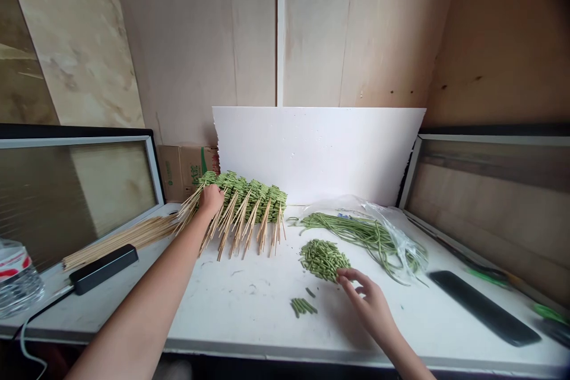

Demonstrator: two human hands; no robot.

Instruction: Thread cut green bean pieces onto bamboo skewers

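My left hand (211, 198) is closed at the left part of a stack of bean skewers (253, 193), whose bare bamboo ends fan out toward me. Its fingertips are hidden, so what it grips cannot be made out. At the right edge of a pile of cut green bean pieces (323, 258), my right hand (363, 294) pinches with thumb and index finger, apparently on a bean piece. In front of that pile lies a small row of bean pieces (303, 307), with a single piece just above it.
Loose bamboo sticks (129, 237) lie at left behind a black bar (104, 268), near a plastic bottle (18, 279). Whole long beans (356, 230) rest in a clear plastic bag (403, 243). A dark flat object (483, 307) lies at right. A white board (318, 154) stands behind.
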